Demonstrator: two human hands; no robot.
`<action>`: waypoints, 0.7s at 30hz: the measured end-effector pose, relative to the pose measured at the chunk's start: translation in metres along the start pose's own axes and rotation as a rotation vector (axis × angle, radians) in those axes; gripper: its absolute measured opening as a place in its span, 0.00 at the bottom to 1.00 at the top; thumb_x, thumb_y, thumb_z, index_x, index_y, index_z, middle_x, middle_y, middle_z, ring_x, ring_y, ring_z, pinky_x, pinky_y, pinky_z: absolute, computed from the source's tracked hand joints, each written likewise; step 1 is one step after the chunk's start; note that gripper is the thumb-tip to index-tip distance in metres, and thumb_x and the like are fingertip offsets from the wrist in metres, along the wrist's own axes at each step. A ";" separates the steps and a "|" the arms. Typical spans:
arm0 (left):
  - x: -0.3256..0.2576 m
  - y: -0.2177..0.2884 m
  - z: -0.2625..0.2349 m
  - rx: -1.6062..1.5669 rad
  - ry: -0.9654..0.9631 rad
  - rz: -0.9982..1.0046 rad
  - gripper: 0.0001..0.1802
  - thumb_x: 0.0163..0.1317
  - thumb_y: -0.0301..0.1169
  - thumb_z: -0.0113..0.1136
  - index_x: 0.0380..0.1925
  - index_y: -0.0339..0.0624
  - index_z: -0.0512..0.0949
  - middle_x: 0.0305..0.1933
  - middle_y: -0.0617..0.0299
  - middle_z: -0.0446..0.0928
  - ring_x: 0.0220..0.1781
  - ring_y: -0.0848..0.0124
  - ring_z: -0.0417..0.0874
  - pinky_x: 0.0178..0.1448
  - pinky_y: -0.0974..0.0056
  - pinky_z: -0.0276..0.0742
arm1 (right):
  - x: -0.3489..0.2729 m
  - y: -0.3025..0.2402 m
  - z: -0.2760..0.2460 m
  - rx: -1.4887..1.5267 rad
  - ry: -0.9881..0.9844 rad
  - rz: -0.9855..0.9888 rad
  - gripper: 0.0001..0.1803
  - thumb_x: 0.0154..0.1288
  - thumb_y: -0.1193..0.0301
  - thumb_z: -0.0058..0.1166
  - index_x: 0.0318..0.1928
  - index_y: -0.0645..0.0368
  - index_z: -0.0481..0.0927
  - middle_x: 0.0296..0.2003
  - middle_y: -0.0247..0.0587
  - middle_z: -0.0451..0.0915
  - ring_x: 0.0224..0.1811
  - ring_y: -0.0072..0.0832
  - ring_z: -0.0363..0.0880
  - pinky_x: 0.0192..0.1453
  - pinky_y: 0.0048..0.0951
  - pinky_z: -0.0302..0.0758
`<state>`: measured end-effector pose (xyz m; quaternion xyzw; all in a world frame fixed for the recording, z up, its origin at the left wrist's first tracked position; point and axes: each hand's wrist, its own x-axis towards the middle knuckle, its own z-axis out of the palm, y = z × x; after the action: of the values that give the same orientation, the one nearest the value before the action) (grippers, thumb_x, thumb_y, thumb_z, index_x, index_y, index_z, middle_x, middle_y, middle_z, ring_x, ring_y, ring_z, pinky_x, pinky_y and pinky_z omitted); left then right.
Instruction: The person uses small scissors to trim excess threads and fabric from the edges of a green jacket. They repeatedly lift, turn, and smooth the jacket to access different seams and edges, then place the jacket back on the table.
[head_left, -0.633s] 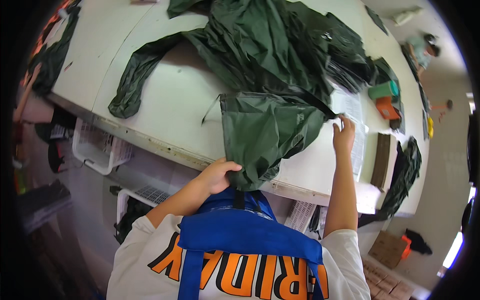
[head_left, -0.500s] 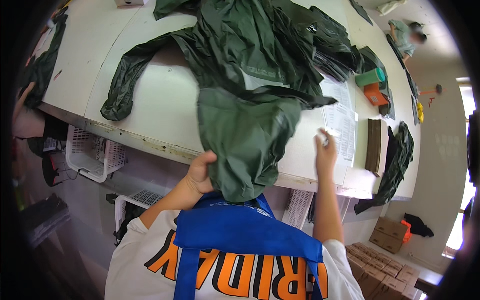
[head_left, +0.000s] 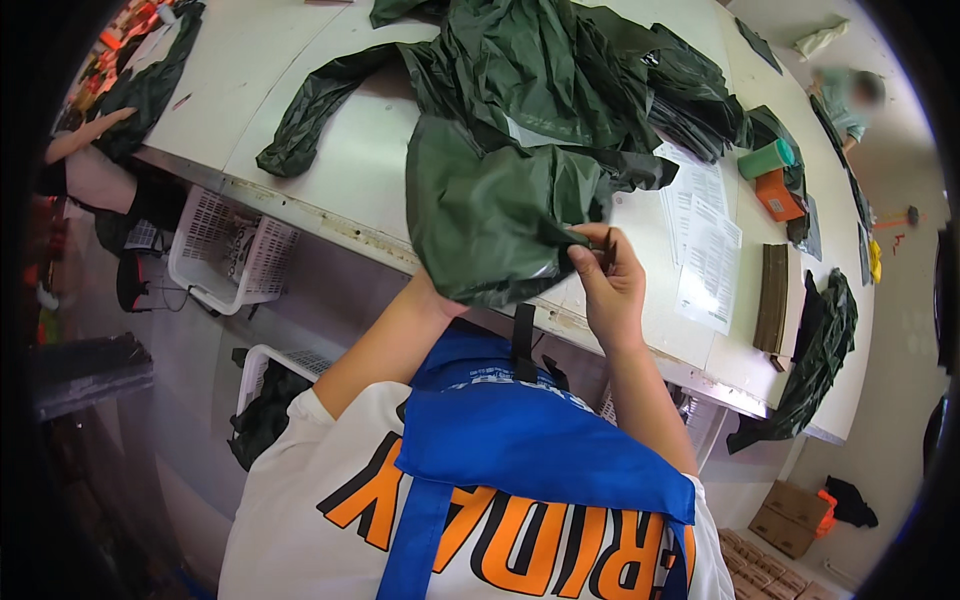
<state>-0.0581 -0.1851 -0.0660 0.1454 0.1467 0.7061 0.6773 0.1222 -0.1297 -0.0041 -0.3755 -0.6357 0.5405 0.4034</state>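
Observation:
A dark green, shiny garment like a raincoat [head_left: 530,85] lies crumpled across the table in front of me, one sleeve [head_left: 300,125] stretched out to the left. Its near part, a broad wide flap [head_left: 480,220], comes toward me over the table edge. My right hand [head_left: 612,280] pinches the right border of that flap between thumb and fingers. Under the flap's lower left edge sits my left hand [head_left: 446,296]; the cloth hides its fingers. A black strap [head_left: 523,340] hangs just below the flap, in front of my blue apron [head_left: 540,450].
Printed sheets [head_left: 708,260] lie right of the garment. Farther right are a green cup-like cylinder [head_left: 766,158], an orange box [head_left: 778,195], a brown block [head_left: 772,300] and another dark garment [head_left: 815,350]. White baskets [head_left: 225,250] stand under the table. Other people work at both sides.
My right hand has moved left from over the papers and taken hold of the flap's edge. My left hand has slid under the cloth, and the flap has been raised and turned.

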 end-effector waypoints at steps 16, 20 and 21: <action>-0.036 -0.075 -0.021 1.623 0.164 0.346 0.33 0.59 0.32 0.60 0.63 0.38 0.60 0.58 0.54 0.67 0.58 0.63 0.68 0.66 0.62 0.62 | -0.041 0.035 -0.044 -0.450 -0.305 -0.073 0.10 0.56 0.80 0.57 0.40 0.61 0.79 0.31 0.39 0.77 0.28 0.24 0.73 0.33 0.24 0.70; -0.030 -0.079 -0.015 0.916 0.173 0.145 0.31 0.59 0.30 0.59 0.62 0.36 0.61 0.58 0.53 0.68 0.59 0.61 0.69 0.64 0.61 0.64 | -0.053 0.027 -0.032 -0.333 -0.289 0.161 0.08 0.55 0.79 0.58 0.38 0.61 0.78 0.25 0.31 0.75 0.24 0.15 0.66 0.29 0.19 0.66; -0.033 -0.082 -0.013 0.767 0.193 0.092 0.31 0.59 0.30 0.59 0.62 0.36 0.62 0.58 0.53 0.68 0.59 0.61 0.69 0.64 0.61 0.64 | -0.057 0.030 -0.032 -0.341 -0.305 0.180 0.08 0.56 0.79 0.58 0.38 0.62 0.78 0.26 0.35 0.76 0.24 0.19 0.69 0.31 0.21 0.68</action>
<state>0.0128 -0.2146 -0.1113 0.3274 0.4560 0.6402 0.5245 0.1747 -0.1653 -0.0368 -0.4073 -0.7352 0.5098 0.1836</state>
